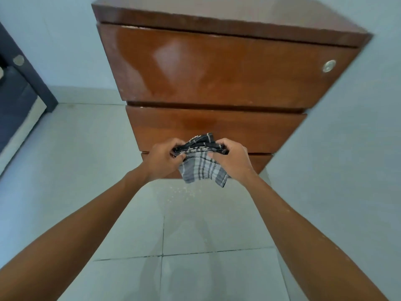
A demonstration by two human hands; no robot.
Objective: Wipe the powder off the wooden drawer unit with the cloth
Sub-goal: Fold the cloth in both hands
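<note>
A brown wooden drawer unit (217, 68) with three glossy drawer fronts stands against the pale wall. A faint whitish film shows on its top drawer front. My left hand (163, 158) and my right hand (230, 157) both grip a grey and black checked cloth (200, 165), bunched between them in front of the lowest drawers. The cloth's loose end hangs down below my hands. White powder specks (184, 192) lie scattered on the floor tile just under the cloth.
A round metal lock (329, 66) sits at the right of the top drawer. Dark blue furniture (19, 88) stands at the left edge. Pale floor tiles (195, 268) spread in front of the unit, and the wall closes in on the right.
</note>
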